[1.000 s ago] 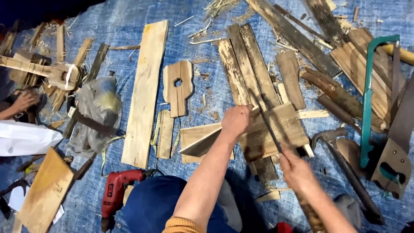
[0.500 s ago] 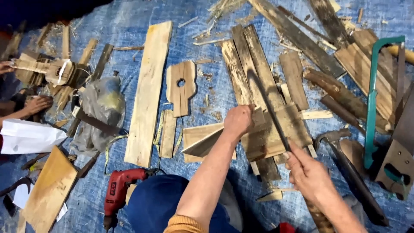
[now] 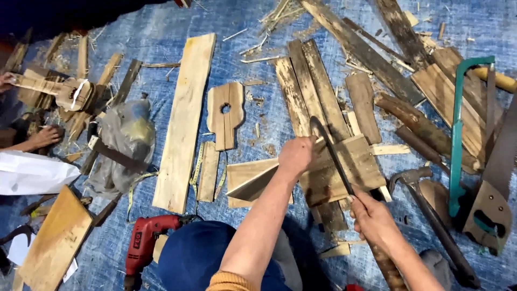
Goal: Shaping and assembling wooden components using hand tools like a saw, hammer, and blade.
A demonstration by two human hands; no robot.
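My left hand (image 3: 295,155) presses down on a pale wooden board (image 3: 344,167) that lies across dark planks on a blue tarp. A long dark blade (image 3: 329,151) is gripped in my right hand (image 3: 373,218); it rests on edge against the board just right of my left fingers, its curved tip pointing away from me. A thinner light piece of wood (image 3: 253,180) pokes out to the left under my left wrist.
A claw hammer (image 3: 431,215), a green-framed hacksaw (image 3: 459,129) and a handsaw (image 3: 493,188) lie at the right. A red drill (image 3: 144,242) sits near my knee. A long pale plank (image 3: 184,118) and a cut-out wood shape (image 3: 226,113) lie left. Another person's hands (image 3: 46,134) work at far left.
My right hand has drawn back toward me and the blade has slid along the board. The person at left has lowered the wooden piece they hold.
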